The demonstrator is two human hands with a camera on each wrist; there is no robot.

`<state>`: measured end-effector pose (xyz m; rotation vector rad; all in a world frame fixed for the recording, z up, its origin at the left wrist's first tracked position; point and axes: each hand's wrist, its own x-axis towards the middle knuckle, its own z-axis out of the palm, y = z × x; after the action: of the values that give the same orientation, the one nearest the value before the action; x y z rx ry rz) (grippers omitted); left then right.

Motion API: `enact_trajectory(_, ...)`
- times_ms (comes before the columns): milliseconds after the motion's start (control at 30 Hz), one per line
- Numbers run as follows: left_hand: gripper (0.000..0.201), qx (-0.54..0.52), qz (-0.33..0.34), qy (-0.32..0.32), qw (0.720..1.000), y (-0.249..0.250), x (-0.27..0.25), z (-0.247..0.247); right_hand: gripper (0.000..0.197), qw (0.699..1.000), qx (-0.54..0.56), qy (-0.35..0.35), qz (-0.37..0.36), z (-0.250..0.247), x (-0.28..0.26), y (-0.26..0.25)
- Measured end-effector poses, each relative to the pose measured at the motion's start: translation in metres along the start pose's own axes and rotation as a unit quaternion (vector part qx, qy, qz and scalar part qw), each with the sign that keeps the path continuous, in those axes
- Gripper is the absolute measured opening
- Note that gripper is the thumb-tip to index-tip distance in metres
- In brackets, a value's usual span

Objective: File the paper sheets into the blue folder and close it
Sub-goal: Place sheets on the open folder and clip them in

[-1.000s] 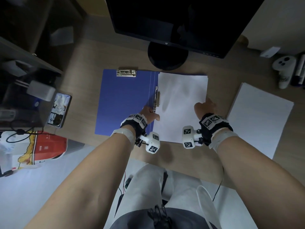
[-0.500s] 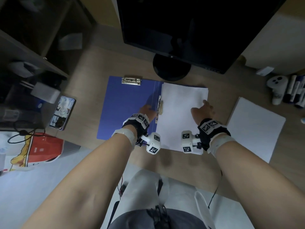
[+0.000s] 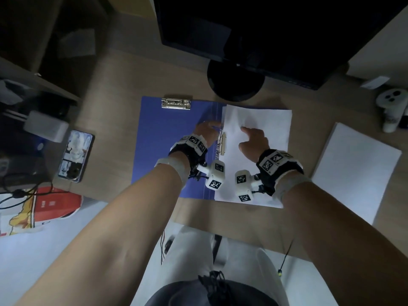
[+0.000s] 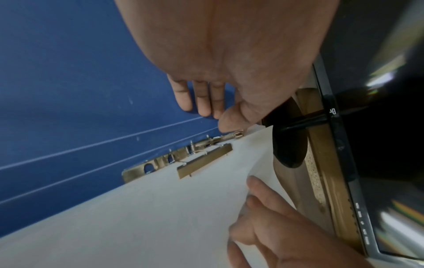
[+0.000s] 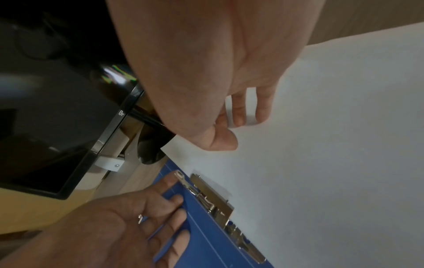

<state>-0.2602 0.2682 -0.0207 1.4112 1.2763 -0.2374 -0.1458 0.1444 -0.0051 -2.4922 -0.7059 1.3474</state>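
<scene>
The blue folder point(image 3: 167, 146) lies open on the desk. Its right half is covered by a stack of white paper sheets point(image 3: 265, 120). A metal lever clamp point(image 3: 221, 144) runs along the spine at the sheets' left edge. My left hand point(image 3: 205, 132) lies with straight fingers on the blue inside cover point(image 4: 69, 90), its thumb touching the lever's far tip point(image 4: 237, 135). My right hand point(image 3: 254, 140) presses its fingertips point(image 5: 261, 116) down on the upper middle of the paper point(image 5: 332, 145), holding nothing. The clamp bar point(image 5: 220, 203) sits on the sheets' edge.
A black monitor point(image 3: 265, 29) on a round base point(image 3: 235, 82) stands just behind the folder. A second white paper pile point(image 3: 353, 173) lies to the right, with a white controller point(image 3: 390, 107) beyond it. A phone point(image 3: 76, 155) lies left of the folder. A silver clip point(image 3: 176, 103) sits on the folder's top edge.
My right hand slid from the sheets' right edge to their upper middle. My left hand moved up the spine to the lever's tip.
</scene>
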Motion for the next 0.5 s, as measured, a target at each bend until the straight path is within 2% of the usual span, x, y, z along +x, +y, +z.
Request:
enact_trajectory(67, 0.033, -0.029, -0.011, 0.017, 0.999, 0.001, -0.007, -0.004, 0.07, 1.0, -0.005, 0.006, 0.006, 0.003, -0.002, -0.002)
enact_trajectory(167, 0.039, -0.02, -0.039, 0.009, 0.999, -0.011, -0.022, -0.01, 0.075, 1.0, -0.016, 0.012, 0.008, 0.01, -0.009, -0.006)
enact_trajectory(233, 0.038, -0.003, -0.022, -0.002, 1.0, -0.024, -0.034, -0.01, 0.078, 0.999, -0.03, 0.013, 0.008, 0.017, -0.014, -0.009)
enact_trajectory(300, 0.033, -0.046, -0.001, -0.028, 0.999, -0.037, -0.045, -0.009, 0.08, 0.999, -0.046, 0.012, 0.011, 0.022, -0.018, -0.014)
enact_trajectory(400, 0.026, -0.079, 0.033, -0.02, 0.996, -0.049, -0.055, -0.007, 0.082, 0.997, -0.075, 0.01, 0.009, 0.025, -0.021, -0.018)
enact_trajectory(500, 0.019, -0.07, 0.035, -0.006, 0.997, -0.054, -0.054, -0.001, 0.085, 0.996, -0.091, 0.002, 0.014, 0.026, -0.021, -0.019)
